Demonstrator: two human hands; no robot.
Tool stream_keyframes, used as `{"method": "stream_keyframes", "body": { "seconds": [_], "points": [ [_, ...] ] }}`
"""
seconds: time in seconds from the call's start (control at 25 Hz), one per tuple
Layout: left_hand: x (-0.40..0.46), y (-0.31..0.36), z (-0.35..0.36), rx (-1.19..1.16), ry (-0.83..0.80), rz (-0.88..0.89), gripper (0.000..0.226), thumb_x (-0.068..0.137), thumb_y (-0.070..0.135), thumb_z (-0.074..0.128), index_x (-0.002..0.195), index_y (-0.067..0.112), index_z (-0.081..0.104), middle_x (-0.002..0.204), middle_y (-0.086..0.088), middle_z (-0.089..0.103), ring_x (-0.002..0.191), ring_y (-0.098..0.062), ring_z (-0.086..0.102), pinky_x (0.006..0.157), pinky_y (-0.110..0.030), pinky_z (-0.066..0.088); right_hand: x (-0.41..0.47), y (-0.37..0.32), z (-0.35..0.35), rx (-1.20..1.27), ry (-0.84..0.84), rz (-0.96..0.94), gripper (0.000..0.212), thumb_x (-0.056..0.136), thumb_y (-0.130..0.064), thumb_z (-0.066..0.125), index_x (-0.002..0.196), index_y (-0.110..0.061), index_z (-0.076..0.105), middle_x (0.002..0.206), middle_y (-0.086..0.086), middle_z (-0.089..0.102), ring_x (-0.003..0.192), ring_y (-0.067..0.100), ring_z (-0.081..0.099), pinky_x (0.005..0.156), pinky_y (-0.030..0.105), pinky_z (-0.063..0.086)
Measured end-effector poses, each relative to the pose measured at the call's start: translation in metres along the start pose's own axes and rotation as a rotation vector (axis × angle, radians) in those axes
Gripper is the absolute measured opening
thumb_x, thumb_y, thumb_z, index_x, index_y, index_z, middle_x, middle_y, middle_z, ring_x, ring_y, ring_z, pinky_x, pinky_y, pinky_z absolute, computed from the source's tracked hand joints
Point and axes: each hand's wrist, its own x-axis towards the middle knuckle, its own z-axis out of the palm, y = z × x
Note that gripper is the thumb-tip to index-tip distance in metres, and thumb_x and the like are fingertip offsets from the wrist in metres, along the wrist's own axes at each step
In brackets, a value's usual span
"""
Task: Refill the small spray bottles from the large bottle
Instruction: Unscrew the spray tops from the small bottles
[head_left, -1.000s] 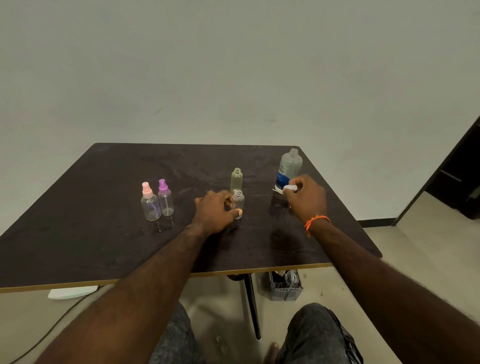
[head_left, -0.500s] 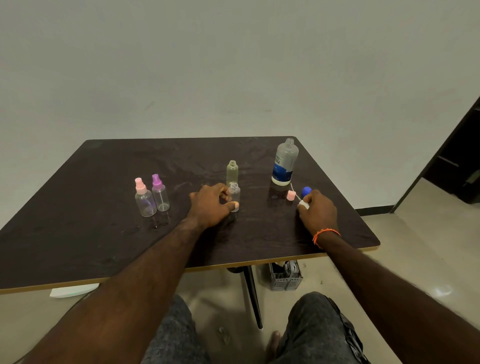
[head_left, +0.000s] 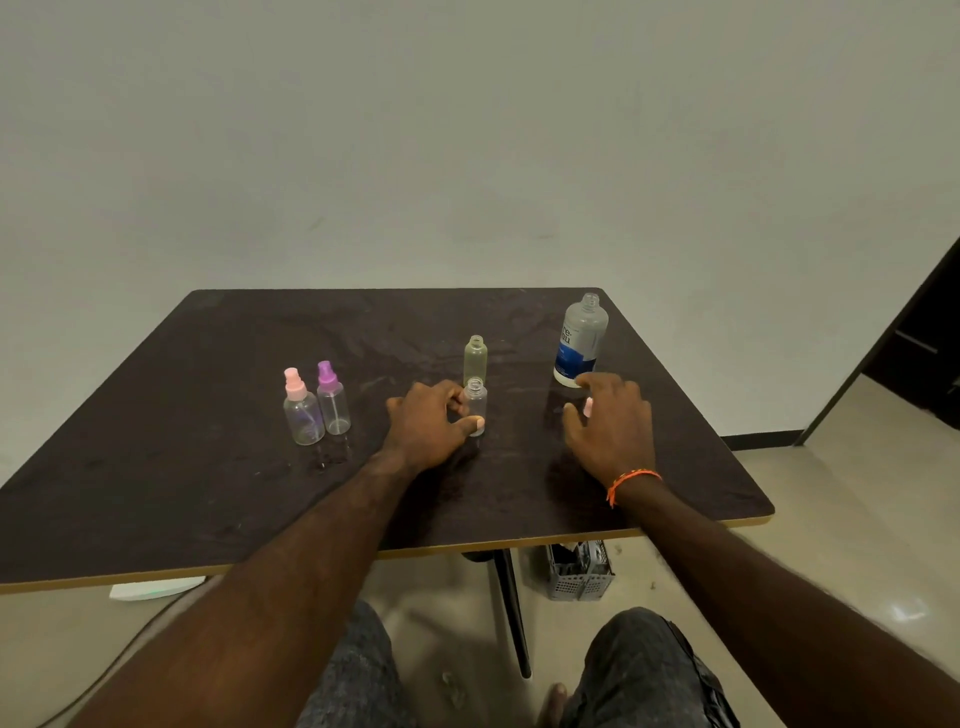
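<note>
We hold the uncapped clear spray bottle (head_left: 476, 399) steady on the counter (head_left: 156, 467) with our left hand (head_left: 428, 423), thumb and fingers curled round its lower body. Our right hand (head_left: 613, 421) hovers with fingers spread and gripping nothing, just in front of the large bottle (head_left: 582, 340), which stands open-necked to the right of the clear spray bottle. A small pink piece (head_left: 588, 406) shows under that hand; we cannot tell what it is. The likeliest trouble is a knock: reaching past it could send it rolling, and a clumsy grab could tip the large bottle. Pouring into so narrow a neck risks spilling, and the greenish bottle (head_left: 475, 358) just behind could be toppled.
</note>
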Motion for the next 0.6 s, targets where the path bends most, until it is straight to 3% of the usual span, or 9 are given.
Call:
{"method": "stream_keyframes", "body": {
  "seconds": [0.12, 0.28, 0.44, 0.6],
  "points": [
    [0.002, -0.001, -0.006, 0.09, 0.054, -0.054, 0.026, 0.091, 0.05, 0.073, 0.109, 0.034, 0.064, 0.101, 0.017, 0.068, 0.112, -0.012, 0.058, 0.091, -0.037, 0.023, 0.001, -0.045, 0.02, 0.074, -0.133, -0.151, 0.037, 0.089, -0.036, 0.065, 0.124, -0.027, 0.06, 0.119, -0.003, 0.066, 0.109, 0.018, 0.058, 0.094, 0.041, 0.051],
    [0.009, -0.007, -0.01, 0.166, 0.107, -0.175, 0.025, 0.095, 0.048, 0.068, 0.111, 0.029, 0.063, 0.101, 0.01, 0.068, 0.117, -0.02, 0.055, 0.096, -0.042, 0.031, 0.006, -0.092, 0.051, 0.12, -0.417, -0.128, 0.05, 0.087, -0.023, 0.06, 0.137, -0.023, 0.053, 0.127, 0.0, 0.065, 0.119, 0.026, 0.052, 0.097, 0.043, 0.047],
    [0.026, -0.008, -0.009, 0.181, 0.122, -0.281, 0.028, 0.095, 0.048, 0.068, 0.113, 0.027, 0.064, 0.107, 0.003, 0.071, 0.121, -0.025, 0.055, 0.1, -0.048, 0.033, 0.014, -0.112, 0.073, 0.183, -0.461, -0.092, 0.048, 0.081, -0.011, 0.053, 0.129, -0.017, 0.055, 0.123, 0.01, 0.065, 0.119, 0.035, 0.052, 0.095, 0.046, 0.045],
    [0.038, -0.01, -0.007, 0.175, 0.133, -0.282, 0.024, 0.096, 0.047, 0.068, 0.11, 0.027, 0.063, 0.106, 0.005, 0.07, 0.118, -0.023, 0.056, 0.102, -0.048, 0.033, 0.02, -0.11, 0.083, 0.177, -0.474, -0.101, 0.051, 0.079, -0.01, 0.052, 0.128, -0.023, 0.052, 0.12, 0.008, 0.064, 0.117, 0.035, 0.052, 0.094, 0.046, 0.043]
  ]
}}
